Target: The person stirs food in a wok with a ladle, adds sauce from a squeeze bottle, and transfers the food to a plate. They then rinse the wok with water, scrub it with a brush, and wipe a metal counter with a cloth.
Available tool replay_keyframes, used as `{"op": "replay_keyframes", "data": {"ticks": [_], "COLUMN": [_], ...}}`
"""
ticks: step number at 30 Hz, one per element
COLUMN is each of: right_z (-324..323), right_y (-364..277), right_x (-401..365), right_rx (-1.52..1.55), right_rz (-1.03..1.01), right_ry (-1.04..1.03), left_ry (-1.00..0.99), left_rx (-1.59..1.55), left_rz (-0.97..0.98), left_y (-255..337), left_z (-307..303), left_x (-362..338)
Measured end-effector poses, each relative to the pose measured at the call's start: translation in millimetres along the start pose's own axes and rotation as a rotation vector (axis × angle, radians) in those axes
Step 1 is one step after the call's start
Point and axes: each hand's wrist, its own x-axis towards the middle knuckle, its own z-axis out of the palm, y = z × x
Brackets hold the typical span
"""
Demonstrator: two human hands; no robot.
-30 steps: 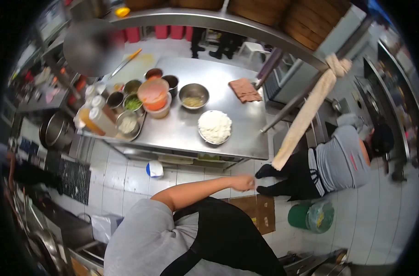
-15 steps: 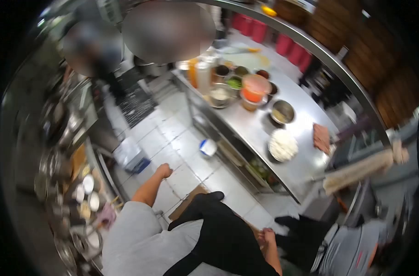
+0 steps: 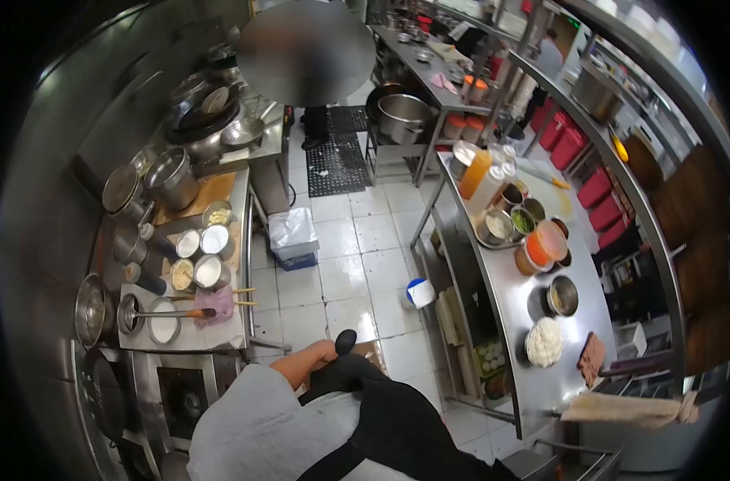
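My left hand (image 3: 325, 351) hangs low in front of my body, fingers curled closed, beside the black toe of my shoe (image 3: 346, 342). No object shows in it. My right hand is out of sight, behind or below my dark apron (image 3: 397, 421). Left of me, a ladle (image 3: 177, 314) lies across a bowl of white powder (image 3: 164, 327), its handle over a pink cloth (image 3: 213, 308). Beyond it stand several containers of white and tan seasonings. On the right-hand counter are a heap of white shredded food (image 3: 544, 342) and raw meat (image 3: 592, 358).
A steel table (image 3: 509, 276) runs along my right, with bottles, bowls and an orange-filled tub (image 3: 546, 244). On the tiled floor are a lined bin (image 3: 294, 234), a white-and-blue tub (image 3: 419, 293) and a black mat (image 3: 335, 166). A person (image 3: 315, 120) stands ahead. A burner (image 3: 182, 399) is at my left.
My view has swung round and levelled, showing more of the left side and aisle. The left hand is now nearer my body. My right hand and the person at lower right have left view.
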Motion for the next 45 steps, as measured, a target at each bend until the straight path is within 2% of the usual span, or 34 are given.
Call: {"op": "replay_keyframes", "data": {"ticks": [1,2,4,6,9,13,16,20,22,25,26,27,28,29,31,32,35,36,38,39,40,41,42,43,44,45], "right_z": [-3,-5,-14,-26,-40,-41,-23,-1,4,7,5,-4,-15,-21,-20,-27,-28,-24,-8,5,16,27,35,46,35,34], "right_y": [-29,-49,-80,-111,-171,-251,-275,-292,-314,-230,-232,-232,-275,-287,-213,-248,-257,-248,-221,-195,-176,-159,-161,-168,-225,-245], "right_x": [-4,-5,-2,3,4,15,31,47,38,51,45,34,14,11,30,23,24,29,48,62,77,85,87,83,58,44], "right_rx": [-0.028,-0.040,-0.044,-0.028,0.039,0.202,0.282,0.292,0.102,0.052,0.009,0.017,0.037,0.139,0.239,0.223,0.277,0.315,0.450,0.448,0.240,-0.511,-0.713,-0.514,0.062,0.166], "right_rz": [0.043,0.076,0.129,0.187,0.299,0.430,0.422,0.282,0.273,0.186,0.141,0.206,0.272,0.442,0.361,0.554,0.540,0.547,0.507,0.412,0.316,-0.160,-0.277,-0.099,0.303,0.356], "right_ry": [-0.009,-0.016,-0.023,-0.017,0.005,0.057,0.070,0.066,0.102,0.093,0.082,0.038,-0.002,-0.017,-0.064,0.029,0.087,0.106,0.078,0.061,-0.039,-0.044,-0.155,-0.073,-0.022,0.062], "left_ry": [-0.011,0.008,0.044,0.088,0.082,0.056,0.029,0.041,0.092,0.086,0.073,0.148,0.140,0.102,0.043,0.014,-0.085,-0.146,-0.138,-0.183,-0.180,-0.207,-0.100,-0.102,-0.162,-0.224], "left_rx": [-0.061,-0.069,-0.187,-0.075,-0.105,-0.079,-0.037,-0.033,-0.060,-0.067,-0.069,-0.030,-0.011,-0.061,-0.089,-0.176,-0.154,-0.043,0.042,0.127,0.151,0.171,0.099,-0.012,0.085,0.018], "left_rz": [0.096,0.091,-0.075,0.098,0.155,0.206,0.152,0.098,0.061,-0.023,-0.051,0.009,0.015,0.029,0.121,0.049,0.118,0.125,0.155,0.200,0.348,0.500,0.689,0.310,0.646,0.452], "left_y": [21,20,10,2,-6,-26,-47,-97,-116,-111,-110,-109,-107,-101,-88,-78,-54,-47,-38,-44,-64,-80,-91,-34,-100,-73], "left_z": [-36,-42,-36,-29,-25,-55,-78,-91,-91,-118,-118,-117,-115,-115,-110,-106,-101,-100,-102,-97,-85,-77,-81,-135,-97,-125], "left_x": [-29,-19,7,45,79,88,85,104,117,100,100,97,95,96,102,99,90,91,90,105,136,155,161,95,174,146]}}
